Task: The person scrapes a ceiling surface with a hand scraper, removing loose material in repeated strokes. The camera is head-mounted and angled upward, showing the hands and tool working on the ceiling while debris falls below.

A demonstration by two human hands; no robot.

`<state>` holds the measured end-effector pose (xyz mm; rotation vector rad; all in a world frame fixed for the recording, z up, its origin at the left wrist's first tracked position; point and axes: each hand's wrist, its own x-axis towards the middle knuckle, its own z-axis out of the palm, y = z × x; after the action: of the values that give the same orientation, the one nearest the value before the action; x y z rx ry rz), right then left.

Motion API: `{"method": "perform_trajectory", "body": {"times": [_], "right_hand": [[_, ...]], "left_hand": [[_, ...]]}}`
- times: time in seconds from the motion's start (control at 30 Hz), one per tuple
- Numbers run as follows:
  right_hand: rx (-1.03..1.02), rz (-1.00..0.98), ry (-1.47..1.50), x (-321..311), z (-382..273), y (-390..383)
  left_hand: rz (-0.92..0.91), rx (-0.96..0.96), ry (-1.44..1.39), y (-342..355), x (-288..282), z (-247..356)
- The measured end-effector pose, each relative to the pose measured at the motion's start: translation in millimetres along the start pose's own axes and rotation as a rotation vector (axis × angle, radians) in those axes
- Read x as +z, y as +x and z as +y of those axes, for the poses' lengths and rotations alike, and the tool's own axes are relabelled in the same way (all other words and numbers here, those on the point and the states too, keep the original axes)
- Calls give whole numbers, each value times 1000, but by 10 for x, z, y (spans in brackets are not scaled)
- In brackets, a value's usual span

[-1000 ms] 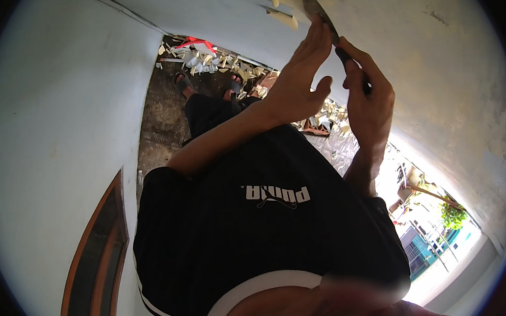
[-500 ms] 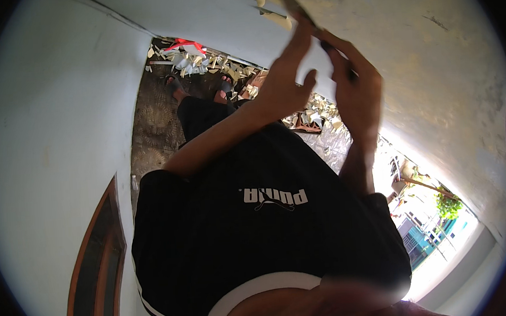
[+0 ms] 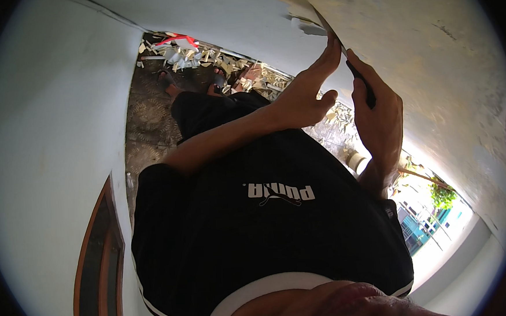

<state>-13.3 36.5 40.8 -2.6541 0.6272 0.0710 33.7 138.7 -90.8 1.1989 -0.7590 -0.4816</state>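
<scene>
A: Closest to the lens?
B: Black shirt (image 3: 269, 232) with white collar trim, then the left forearm (image 3: 223, 141) crossing in front.
A: Right hand (image 3: 378, 110)?
B: Curled around the black handle of a knife (image 3: 363, 87).
A: Left hand (image 3: 307, 99)?
B: Raised, fingers straight and side by side, thumb spread away. Fingertips (image 3: 332, 42) right by the blade (image 3: 325, 24), maybe pressing on it; hard to confirm at this angle.
A: Knife where?
B: Up at the blotchy wall (image 3: 446, 88) on the right, pointing up and left, near a lifted paint flake (image 3: 310, 29).
A: Lower down?
B: Dark trousers (image 3: 204, 110), sandalled feet (image 3: 219, 78), dark patterned floor (image 3: 146, 115). Paint chips (image 3: 186, 60) piled along the wall's foot, red strip (image 3: 181, 39) among them. Pale round container (image 3: 357, 162) beside the right wrist in view.
A: Farthest?
B: Bright outdoors, with a green leafy plant (image 3: 442, 195).
</scene>
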Motion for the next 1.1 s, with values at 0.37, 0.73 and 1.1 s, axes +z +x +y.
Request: {"method": "perform_trajectory", "body": {"times": [0.37,0.73,1.1], "right_hand": [[-88,-105,-104,341,-141,296],[-171,-139,-417,591,-165,505],[36,203,148,-293,152,-50]], "left_hand": [[180,-154,8,-109,-217,-284],[170,-308,-267,44,-330,-445],[-77,-75,-291,170,17,-34]]}}
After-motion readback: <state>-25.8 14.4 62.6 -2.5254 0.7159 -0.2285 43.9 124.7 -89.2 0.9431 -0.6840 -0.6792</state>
